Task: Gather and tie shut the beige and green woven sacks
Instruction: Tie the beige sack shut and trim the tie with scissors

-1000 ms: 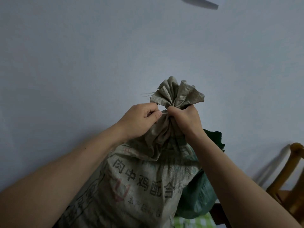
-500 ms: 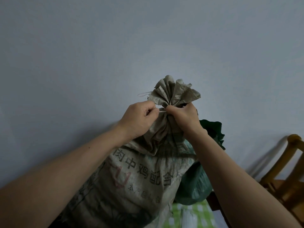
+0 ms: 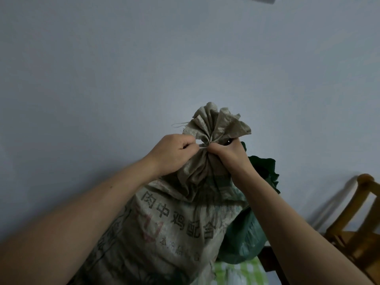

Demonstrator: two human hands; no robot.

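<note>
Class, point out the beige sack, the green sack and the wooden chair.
beige sack (image 3: 174, 233), head view, printed front.
green sack (image 3: 244, 240), head view, bulging lower side.
wooden chair (image 3: 365, 182), head view, post top.

Two arms are seen, bare from the lower corners of the view up to the wrists. The left forearm (image 3: 86, 204) is marked by one small dark spot (image 3: 111, 187). The right forearm (image 3: 287, 219), the left hand (image 3: 174, 153) and the right hand (image 3: 230, 156) are likewise left uncovered.

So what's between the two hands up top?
In the head view, the gathered neck of the beige sack lies between the left hand and the right hand, with a thin pale string stretched across it.
</note>
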